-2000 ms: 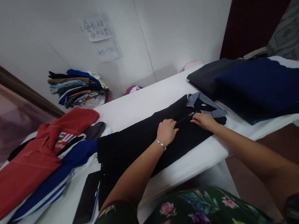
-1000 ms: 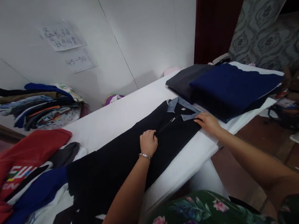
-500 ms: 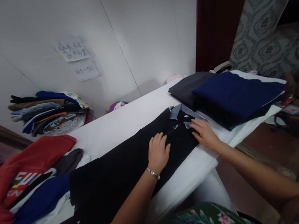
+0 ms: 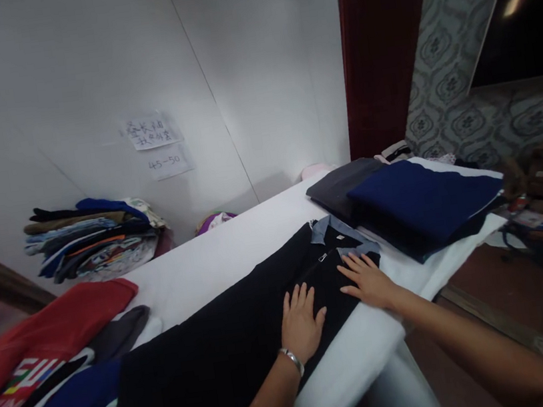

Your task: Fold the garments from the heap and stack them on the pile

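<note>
A black long garment [image 4: 211, 347] with a grey-blue collar [image 4: 338, 226] and a small zip pull near the neck lies spread along the table. My left hand [image 4: 302, 324], with a silver bracelet at the wrist, rests flat on its middle, fingers spread. Close to the collar, my right hand [image 4: 367, 281] lies on the garment's near edge, also with fingers apart. Neither hand grips the cloth. The garment's lower end runs toward the bottom left, partly behind my left forearm.
Folded dark blue clothes [image 4: 427, 198] and a dark grey piece [image 4: 342, 187] are stacked at the right. A red top [image 4: 57, 334] lies at the left, with a folded pile [image 4: 97, 238] behind it. Paper notes [image 4: 153, 131] hang on the wall.
Both hands stay on the garment and have shifted slightly toward me along it; their fingers lie flatter. The camera view has tilted up, showing more of the wall and a dark screen.
</note>
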Demonstrator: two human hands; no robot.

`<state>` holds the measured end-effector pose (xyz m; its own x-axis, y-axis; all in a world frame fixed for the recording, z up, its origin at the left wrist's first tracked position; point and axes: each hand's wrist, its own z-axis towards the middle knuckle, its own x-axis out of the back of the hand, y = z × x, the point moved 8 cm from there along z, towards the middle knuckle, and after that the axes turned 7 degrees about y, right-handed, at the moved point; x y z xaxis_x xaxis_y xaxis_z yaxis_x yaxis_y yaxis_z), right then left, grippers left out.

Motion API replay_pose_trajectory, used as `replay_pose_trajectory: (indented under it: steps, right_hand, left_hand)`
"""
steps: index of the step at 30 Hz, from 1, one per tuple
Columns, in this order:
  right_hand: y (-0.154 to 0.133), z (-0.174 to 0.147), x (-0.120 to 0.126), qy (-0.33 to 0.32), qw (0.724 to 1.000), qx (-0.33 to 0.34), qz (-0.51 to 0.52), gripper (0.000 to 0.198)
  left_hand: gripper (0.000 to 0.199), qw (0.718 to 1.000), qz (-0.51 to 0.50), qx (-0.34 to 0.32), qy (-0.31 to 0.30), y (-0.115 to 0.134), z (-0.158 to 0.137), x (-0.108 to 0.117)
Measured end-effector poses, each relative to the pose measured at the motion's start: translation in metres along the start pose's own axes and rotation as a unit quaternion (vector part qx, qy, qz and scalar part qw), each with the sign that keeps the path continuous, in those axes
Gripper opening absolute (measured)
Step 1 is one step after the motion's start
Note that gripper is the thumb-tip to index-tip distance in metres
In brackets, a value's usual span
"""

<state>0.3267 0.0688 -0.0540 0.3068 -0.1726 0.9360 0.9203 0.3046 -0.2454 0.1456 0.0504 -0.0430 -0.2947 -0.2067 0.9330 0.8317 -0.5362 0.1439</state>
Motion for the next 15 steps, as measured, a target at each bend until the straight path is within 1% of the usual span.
replay_pose_trajectory:
  steps: [4, 6, 8, 10, 11, 13, 15]
  right_hand:
    - [0.009, -0.001, -0.007, -0.018, 1.000, -0.015, 0.008, 0.070]
    - [0.010, -0.002, -0.008, -0.016, 1.000, -0.017, 0.016, 0.068]
    - [0.010, -0.002, -0.004, -0.002, 0.999, -0.020, 0.032, 0.066]
    - [0.008, 0.000, 0.005, 0.036, 0.998, -0.016, 0.057, 0.063]
    - [0.007, 0.002, 0.011, 0.061, 0.995, -0.010, 0.075, 0.060]
    - [0.005, 0.011, 0.023, 0.112, 0.987, 0.002, 0.115, 0.053]
    - [0.007, 0.026, 0.032, 0.153, 0.976, 0.007, 0.155, 0.046]
  left_hand:
    - [0.049, 1.000, -0.015, 0.006, 0.006, -0.001, -0.001, -0.002]
    - [0.049, 0.999, -0.033, 0.013, -0.001, -0.001, -0.002, -0.002]
    - [0.049, 0.998, -0.065, 0.024, -0.011, -0.002, -0.001, 0.001]
    - [0.047, 0.993, -0.106, 0.045, -0.006, -0.007, 0.003, 0.011]
    - [0.046, 0.990, -0.124, 0.059, 0.007, -0.011, 0.005, 0.018]
    - [0.041, 0.985, -0.143, 0.089, 0.049, -0.025, 0.012, 0.037]
    - [0.037, 0.980, -0.137, 0.113, 0.092, -0.042, 0.018, 0.055]
